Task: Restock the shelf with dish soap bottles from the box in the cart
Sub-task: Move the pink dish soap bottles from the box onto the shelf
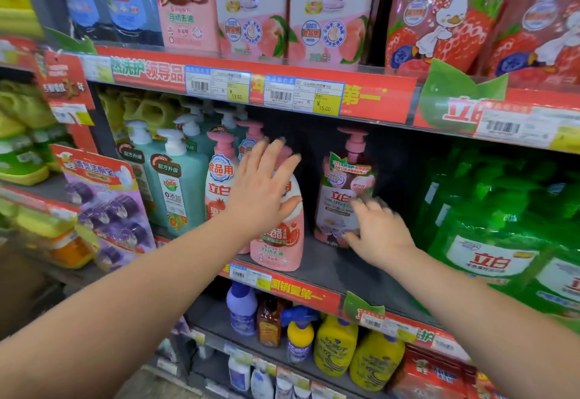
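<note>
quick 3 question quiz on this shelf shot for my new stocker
1. True or false: the left hand lies open and flat against a pink pump bottle.
2. The right hand is at the base of which bottle? A) a teal bottle B) the lone pink pump bottle C) a yellow bottle
3. Fill in: right of that lone bottle stand ___ refill packs.

Key: 1 true; 2 B; 3 green
</note>
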